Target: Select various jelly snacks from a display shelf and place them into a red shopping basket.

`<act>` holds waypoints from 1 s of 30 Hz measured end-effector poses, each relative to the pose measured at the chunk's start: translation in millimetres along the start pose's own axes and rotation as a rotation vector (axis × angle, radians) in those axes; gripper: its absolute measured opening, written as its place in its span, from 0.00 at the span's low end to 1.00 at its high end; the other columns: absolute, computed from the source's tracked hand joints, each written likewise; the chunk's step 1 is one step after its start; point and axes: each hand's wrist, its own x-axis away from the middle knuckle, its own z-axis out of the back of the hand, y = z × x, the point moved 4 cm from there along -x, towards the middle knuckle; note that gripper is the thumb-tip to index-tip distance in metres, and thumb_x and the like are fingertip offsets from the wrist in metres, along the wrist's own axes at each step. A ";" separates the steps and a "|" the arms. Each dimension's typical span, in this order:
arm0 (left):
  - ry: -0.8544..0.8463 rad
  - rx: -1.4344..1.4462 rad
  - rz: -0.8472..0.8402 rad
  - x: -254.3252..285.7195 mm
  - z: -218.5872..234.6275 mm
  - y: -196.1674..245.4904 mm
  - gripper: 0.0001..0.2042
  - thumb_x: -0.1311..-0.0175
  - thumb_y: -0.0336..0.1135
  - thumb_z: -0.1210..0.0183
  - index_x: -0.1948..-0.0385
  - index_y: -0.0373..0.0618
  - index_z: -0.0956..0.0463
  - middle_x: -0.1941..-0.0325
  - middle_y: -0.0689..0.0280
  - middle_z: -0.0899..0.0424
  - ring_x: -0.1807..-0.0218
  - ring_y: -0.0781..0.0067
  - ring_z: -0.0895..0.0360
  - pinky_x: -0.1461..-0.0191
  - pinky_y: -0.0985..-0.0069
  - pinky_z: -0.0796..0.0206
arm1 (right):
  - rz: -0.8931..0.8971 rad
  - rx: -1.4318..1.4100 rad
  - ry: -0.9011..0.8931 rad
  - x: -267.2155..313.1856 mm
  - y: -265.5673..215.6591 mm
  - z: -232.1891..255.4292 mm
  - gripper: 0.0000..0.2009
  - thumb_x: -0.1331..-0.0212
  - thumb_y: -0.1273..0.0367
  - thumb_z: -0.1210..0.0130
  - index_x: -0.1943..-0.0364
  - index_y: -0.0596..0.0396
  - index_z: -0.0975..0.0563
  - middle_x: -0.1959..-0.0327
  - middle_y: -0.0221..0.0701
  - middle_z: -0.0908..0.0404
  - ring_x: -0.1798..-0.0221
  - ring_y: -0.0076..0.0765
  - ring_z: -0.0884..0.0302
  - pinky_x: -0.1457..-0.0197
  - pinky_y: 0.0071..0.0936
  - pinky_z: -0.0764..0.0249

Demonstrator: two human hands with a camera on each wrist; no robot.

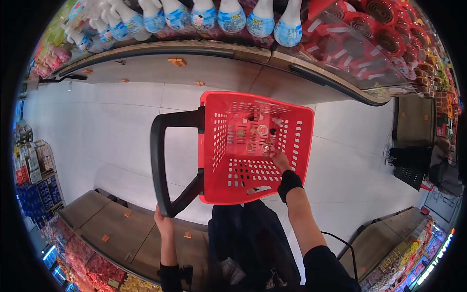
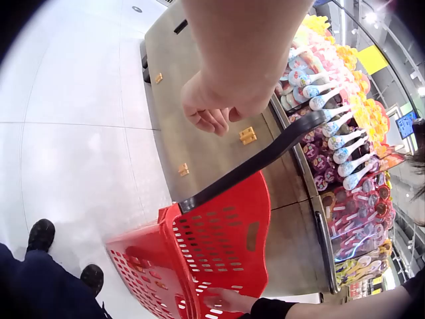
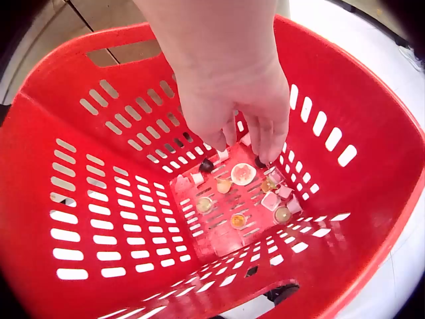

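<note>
A red shopping basket (image 1: 305,141) with slotted walls and a black handle (image 1: 156,160) stands at my front. My right hand (image 3: 232,86) reaches down into it, fingers pointing to the floor of the basket. Its fingertips overlap a small dark piece (image 3: 260,161) in the right wrist view. Several small items lie below: a round pink-and-white piece (image 3: 243,174), a yellowish round piece (image 3: 238,220), a clear cup-like piece (image 3: 282,214) and pink bits. Near the handle's corner, my left hand (image 2: 222,100) hangs with fingers loosely curled and nothing in them.
Across the aisle, a shelf counter holds a row of blue-and-white bottle-shaped packs (image 1: 231,19) and red packs (image 1: 384,36). Another wooden counter (image 1: 119,224) runs behind on my left. Pale tiled floor (image 1: 121,136) lies around the basket. A person's dark trousers (image 1: 411,158) show at far right.
</note>
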 end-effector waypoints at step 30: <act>0.048 0.158 0.311 -82.5 -70.2 -205.3 0.09 0.42 0.29 0.50 0.62 0.36 0.32 0.67 0.66 0.25 0.68 0.82 0.29 0.62 0.84 0.37 | -0.005 0.238 0.075 -224.5 102.1 -110.7 0.27 0.53 0.67 0.50 0.44 0.43 0.41 0.63 0.47 0.25 0.58 0.50 0.27 0.59 0.42 0.30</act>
